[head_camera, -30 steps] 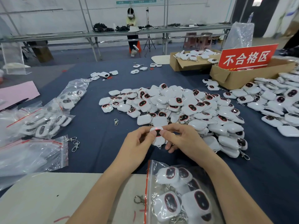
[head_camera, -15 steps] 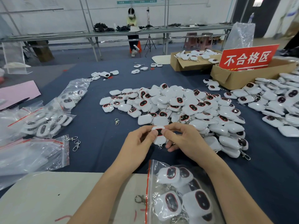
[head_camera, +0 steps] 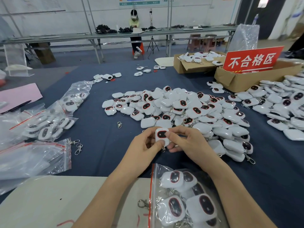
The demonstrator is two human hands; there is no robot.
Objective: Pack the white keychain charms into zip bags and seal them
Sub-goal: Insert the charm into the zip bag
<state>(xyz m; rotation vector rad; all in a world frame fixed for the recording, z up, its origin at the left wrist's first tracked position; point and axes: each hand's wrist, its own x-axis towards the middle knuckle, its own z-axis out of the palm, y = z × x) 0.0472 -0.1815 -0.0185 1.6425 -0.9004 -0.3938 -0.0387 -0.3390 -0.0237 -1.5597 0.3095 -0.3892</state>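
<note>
White plastic keychain charm (head_camera: 162, 135) with a dark, red-ringed oval, head view: pinched between left hand (head_camera: 144, 146) and right hand (head_camera: 189, 142), both grips clamped on it, over blue-covered bench (head_camera: 98, 153) near front edge. Clear red-striped zip bag (head_camera: 158, 170) lies at that edge, part-filled.

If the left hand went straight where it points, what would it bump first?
Probably the left hand meets the pile of loose charms, just beyond the charm it pinches with the right hand; depth is unclear.
</note>
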